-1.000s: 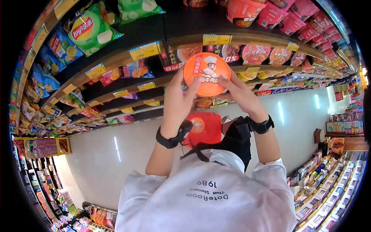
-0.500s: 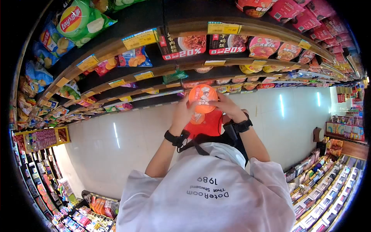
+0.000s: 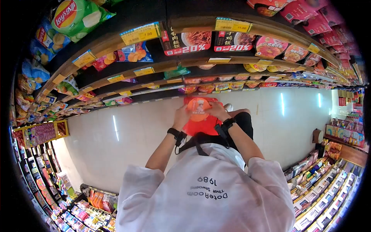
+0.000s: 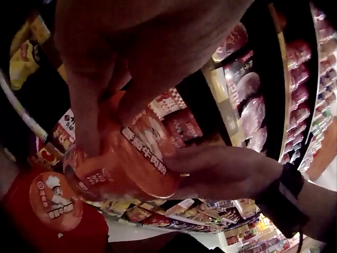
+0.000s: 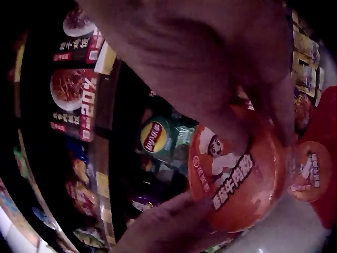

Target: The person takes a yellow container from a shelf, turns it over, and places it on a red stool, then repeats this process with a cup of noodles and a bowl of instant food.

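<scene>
An orange instant-food tub (image 3: pixel 198 107) with a cartoon chef on its lid is held between both hands, over a red basket (image 3: pixel 211 127). My left hand (image 3: pixel 181 117) grips one side of the tub; the right hand (image 3: pixel 218 111) grips the other. In the left wrist view, the left fingers lie along the tub's wall (image 4: pixel 113 174) and the right thumb reaches its lid. The right wrist view shows the lid (image 5: pixel 237 182) tilted, with the right thumb on it. A second tub (image 5: pixel 311 171) of the same print lies in the basket.
Curved shelves ahead hold chip bags (image 3: pixel 82 19), boxed meals (image 3: pixel 234 40) and pink tubs (image 3: pixel 300 17). A pale tiled floor (image 3: pixel 286 127) stretches to either side. Behind the person stand more stocked shelves (image 3: pixel 328 189). A bent leg (image 3: pixel 242 123) is beside the basket.
Both hands have brought the tub down and back from shelf height to over the red basket. The grip has stayed on it throughout.
</scene>
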### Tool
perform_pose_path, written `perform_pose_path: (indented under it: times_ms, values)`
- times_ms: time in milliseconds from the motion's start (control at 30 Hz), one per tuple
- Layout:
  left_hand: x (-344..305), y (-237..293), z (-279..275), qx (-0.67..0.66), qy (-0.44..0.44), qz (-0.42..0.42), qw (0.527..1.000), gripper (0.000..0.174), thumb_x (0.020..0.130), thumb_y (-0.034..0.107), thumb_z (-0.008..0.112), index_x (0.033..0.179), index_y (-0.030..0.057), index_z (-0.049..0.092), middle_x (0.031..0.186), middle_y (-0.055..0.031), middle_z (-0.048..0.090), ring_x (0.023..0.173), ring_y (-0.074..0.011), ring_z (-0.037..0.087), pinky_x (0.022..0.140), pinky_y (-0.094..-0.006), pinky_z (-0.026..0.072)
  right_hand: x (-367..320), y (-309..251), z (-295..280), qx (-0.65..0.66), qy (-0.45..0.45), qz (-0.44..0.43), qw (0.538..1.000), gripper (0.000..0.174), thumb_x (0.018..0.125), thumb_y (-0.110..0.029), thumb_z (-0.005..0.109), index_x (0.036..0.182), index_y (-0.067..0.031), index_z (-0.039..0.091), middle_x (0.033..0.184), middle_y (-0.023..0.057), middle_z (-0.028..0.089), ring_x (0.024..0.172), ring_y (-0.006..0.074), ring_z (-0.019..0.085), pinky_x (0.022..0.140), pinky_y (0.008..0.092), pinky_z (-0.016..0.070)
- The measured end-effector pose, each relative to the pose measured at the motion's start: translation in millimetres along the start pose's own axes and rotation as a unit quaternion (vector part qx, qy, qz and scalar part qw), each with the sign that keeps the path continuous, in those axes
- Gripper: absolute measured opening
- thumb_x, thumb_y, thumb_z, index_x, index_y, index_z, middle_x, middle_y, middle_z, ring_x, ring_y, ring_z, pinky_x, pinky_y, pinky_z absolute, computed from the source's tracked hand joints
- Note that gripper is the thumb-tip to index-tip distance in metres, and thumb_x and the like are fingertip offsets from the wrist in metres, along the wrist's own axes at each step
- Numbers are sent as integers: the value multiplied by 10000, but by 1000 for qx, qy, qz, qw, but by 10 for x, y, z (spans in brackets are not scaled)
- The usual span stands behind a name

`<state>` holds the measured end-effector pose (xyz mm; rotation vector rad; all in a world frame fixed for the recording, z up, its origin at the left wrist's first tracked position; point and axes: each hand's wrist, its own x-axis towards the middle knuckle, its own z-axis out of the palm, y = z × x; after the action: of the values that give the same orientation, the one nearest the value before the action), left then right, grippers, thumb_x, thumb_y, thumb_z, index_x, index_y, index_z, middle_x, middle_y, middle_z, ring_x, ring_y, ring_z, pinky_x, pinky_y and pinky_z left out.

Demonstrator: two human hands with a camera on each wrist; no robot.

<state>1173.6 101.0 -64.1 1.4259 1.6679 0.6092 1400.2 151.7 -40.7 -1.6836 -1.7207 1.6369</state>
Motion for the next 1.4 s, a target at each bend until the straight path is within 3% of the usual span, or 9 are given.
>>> perform_pose_path:
  times_ms: [133,333,433,533,833,933,1100,1300,1400]
  values:
    - [24,-356,165,-22,-28,-15,999,318,837,228,705,1060,7,658,953,-259,682,924,-417,665,779,-458,541,-14,9,67,48,-47,82,994,357,766,-169,759,1070,4,687,873,119,707,684,182,693,619,320,567]
    - [79,-606,419,51,4,5,999,340,792,135,731,1092,-8,660,1045,-241,680,881,-372,682,771,-413,547,78,193,189,59,-39,109,992,439,711,-246,785,1066,-7,688,889,173,724,865,283,719,774,402,556]
    - [104,-453,383,47,-35,-31,998,314,778,126,732,1047,-17,654,1009,-244,676,949,-401,647,824,-444,525,212,415,328,-181,36,-41,982,387,716,-253,764,995,3,680,900,233,698,892,373,691,783,435,551]
    - [90,-330,351,44,-41,-48,997,261,786,112,719,1002,-15,648,981,-251,665,933,-419,635,826,-463,518,311,622,423,-161,22,-66,985,396,712,-283,760,937,27,661,922,272,676,927,414,658,803,469,536]
    - [172,-482,464,100,-24,6,995,298,792,124,718,1035,-27,633,964,-254,657,943,-433,616,855,-467,507,344,714,494,-221,6,-61,973,451,742,-348,744,944,43,649,920,271,669,934,437,644,860,482,512]
    - [183,-265,302,67,-113,-40,990,368,815,134,705,1126,-35,604,1023,-275,636,977,-443,601,872,-467,503,364,568,380,-161,-126,-40,978,553,773,-411,714,1037,64,613,1021,315,630,1037,452,604,925,498,479]
    - [138,-418,388,129,6,13,991,553,860,150,662,1340,0,434,1235,-297,496,1015,-474,590,867,-483,525,318,425,224,-313,-150,-7,938,656,829,-446,666,1227,60,541,1303,297,530,1274,400,476,1061,473,403]
    - [164,469,-71,-8,66,113,991,460,900,99,593,1335,50,450,1270,-233,486,946,-387,628,803,-450,537,49,-96,-705,-96,-72,-96,988,499,897,-335,656,1252,3,563,1297,214,560,1235,360,509,1039,441,433]
    - [106,1298,-611,-42,103,206,972,401,914,52,591,1303,61,493,1208,-202,514,902,-301,635,764,-383,544,-163,-455,-1404,-265,86,-248,928,404,898,-212,666,1255,-39,589,1249,172,589,1139,303,574,955,406,485]
